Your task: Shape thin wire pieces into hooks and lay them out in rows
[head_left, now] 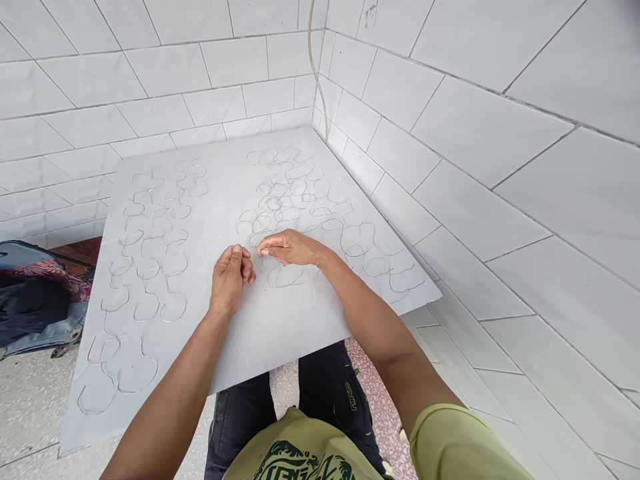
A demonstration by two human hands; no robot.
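Note:
My left hand [233,277] is closed in a pinch, thumb against the curled fingers, just above the board. A thin curved wire [249,246] shows by its fingertips and seems to be held there. Close on its right, my right hand [290,248] bends over the board with its fingers pressed together, pointing at the left hand; what lies in its fingertips, if anything, is too small to make out. Beyond and beneath the right hand spreads a tangle of bent wires [300,190]. Wavy, S-shaped wires [147,267] lie in rough rows on the left.
The large pale grey board [260,333] reaches into the corner of white tiled walls [400,93]. A pale cable [316,67] hangs down in that corner. Dark and patterned cloth [43,293] lies left of the board. My legs [245,407] are under its near edge.

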